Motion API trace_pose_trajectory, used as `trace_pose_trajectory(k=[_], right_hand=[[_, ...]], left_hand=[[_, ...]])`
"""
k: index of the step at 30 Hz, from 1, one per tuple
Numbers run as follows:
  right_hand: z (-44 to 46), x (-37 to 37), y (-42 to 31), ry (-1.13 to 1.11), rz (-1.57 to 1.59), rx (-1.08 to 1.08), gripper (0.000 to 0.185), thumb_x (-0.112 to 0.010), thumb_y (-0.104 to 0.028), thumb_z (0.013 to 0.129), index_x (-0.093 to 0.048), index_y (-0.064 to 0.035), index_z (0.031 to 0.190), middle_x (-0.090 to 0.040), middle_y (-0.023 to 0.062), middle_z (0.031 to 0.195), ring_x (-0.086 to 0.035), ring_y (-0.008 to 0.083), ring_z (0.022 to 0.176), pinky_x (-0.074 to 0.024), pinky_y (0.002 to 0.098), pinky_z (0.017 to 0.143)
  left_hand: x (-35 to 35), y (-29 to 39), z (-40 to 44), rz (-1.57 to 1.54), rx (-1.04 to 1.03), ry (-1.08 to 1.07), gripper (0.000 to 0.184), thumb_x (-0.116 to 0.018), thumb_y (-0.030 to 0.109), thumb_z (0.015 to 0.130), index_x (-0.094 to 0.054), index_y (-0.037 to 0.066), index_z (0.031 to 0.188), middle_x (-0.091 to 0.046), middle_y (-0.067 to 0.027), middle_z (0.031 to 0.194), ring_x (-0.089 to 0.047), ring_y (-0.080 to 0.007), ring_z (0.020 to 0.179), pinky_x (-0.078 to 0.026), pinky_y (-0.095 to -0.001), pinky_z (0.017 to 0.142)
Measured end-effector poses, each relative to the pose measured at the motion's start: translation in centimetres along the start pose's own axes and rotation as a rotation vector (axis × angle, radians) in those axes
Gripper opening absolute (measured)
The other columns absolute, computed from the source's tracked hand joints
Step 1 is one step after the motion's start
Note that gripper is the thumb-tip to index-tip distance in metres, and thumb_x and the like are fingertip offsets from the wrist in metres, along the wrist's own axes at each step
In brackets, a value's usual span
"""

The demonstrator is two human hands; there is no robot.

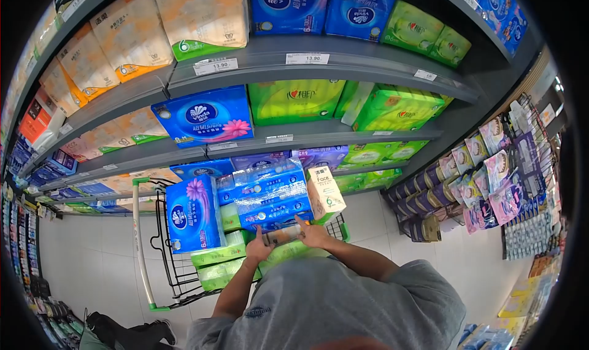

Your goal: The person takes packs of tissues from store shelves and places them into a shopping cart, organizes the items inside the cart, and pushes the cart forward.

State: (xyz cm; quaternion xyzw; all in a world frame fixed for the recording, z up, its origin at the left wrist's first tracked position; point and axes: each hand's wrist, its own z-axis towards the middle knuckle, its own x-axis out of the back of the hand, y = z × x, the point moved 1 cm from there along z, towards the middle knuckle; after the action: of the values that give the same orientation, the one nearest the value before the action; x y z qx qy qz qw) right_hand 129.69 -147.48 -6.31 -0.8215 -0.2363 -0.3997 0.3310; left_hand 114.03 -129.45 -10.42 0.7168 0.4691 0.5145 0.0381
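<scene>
Both my hands are at the near side of a shopping cart (142, 246) loaded with tissue packs. My left hand (260, 247) and my right hand (313, 234) are at the two ends of a small pale package (282, 234), their fingers closed on it. Just beyond them lie blue tissue packs (276, 207) in clear wrap. A cream box pack (326, 193) stands to the right of these, and a large blue pack with a pink flower (190, 218) is at the left. Green packs (222, 274) lie lower in the cart.
Grey shelves (257, 63) with blue, green and cream tissue packs curve across the front. A rack of hanging packets (491, 172) stands at the right. Part of another person (123, 330) in dark clothing shows at the lower left, on the pale tiled floor (92, 258).
</scene>
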Motion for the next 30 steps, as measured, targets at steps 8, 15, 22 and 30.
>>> trace_pose_trajectory(k=[8, 15, 22, 30], right_hand=[[0.0, -0.1, -0.1, -0.018, -0.012, -0.012, 0.077, -0.052, -0.041, 0.084, -0.010, -0.0180, 0.145, -0.065, 0.0214, 0.084, -0.064, 0.0362, 0.075, -0.0509, 0.0460, 0.068], [0.0, 0.3, -0.3, -0.017, 0.004, 0.008, 0.077, -0.051, -0.042, 0.085, -0.009, -0.0186, 0.145, -0.064, 0.0222, 0.086, -0.063, 0.0369, 0.077, -0.0509, 0.0448, 0.070], [-0.2, 0.8, 0.2, -0.023, 0.091, 0.066, 0.078, -0.056, -0.038, 0.083, -0.014, -0.0124, 0.144, -0.065, 0.0206, 0.087, -0.063, 0.0374, 0.080, -0.0503, 0.0439, 0.073], [-0.1, 26.8, -8.7, 0.487, 0.106, 0.643, 0.042, -0.061, -0.022, 0.082, -0.055, -0.0021, 0.118, -0.057, 0.0196, 0.116, -0.055, 0.0349, 0.105, -0.0451, 0.0413, 0.090]], left_hand=[[0.2, 0.1, 0.0, 0.031, 0.024, -0.032, 0.100, -0.063, 0.044, 0.071, -0.008, 0.005, 0.144, -0.065, -0.0206, 0.092, -0.063, -0.0358, 0.085, -0.050, -0.0416, 0.077], [0.1, 0.0, -0.1, 0.015, 0.026, -0.021, 0.099, -0.063, 0.043, 0.071, -0.008, 0.005, 0.144, -0.065, -0.0206, 0.092, -0.063, -0.0354, 0.085, -0.050, -0.0417, 0.077], [1.7, 0.5, 0.1, 0.049, -0.061, -0.128, 0.091, -0.062, 0.042, 0.073, -0.015, 0.008, 0.144, -0.065, -0.0173, 0.096, -0.063, -0.0348, 0.088, -0.049, -0.0414, 0.080], [28.7, 13.8, -1.8, 0.087, -0.761, 0.380, 0.034, -0.064, 0.026, 0.078, -0.064, 0.008, 0.107, -0.063, -0.0146, 0.108, -0.061, -0.0325, 0.097, -0.048, -0.0402, 0.086]])
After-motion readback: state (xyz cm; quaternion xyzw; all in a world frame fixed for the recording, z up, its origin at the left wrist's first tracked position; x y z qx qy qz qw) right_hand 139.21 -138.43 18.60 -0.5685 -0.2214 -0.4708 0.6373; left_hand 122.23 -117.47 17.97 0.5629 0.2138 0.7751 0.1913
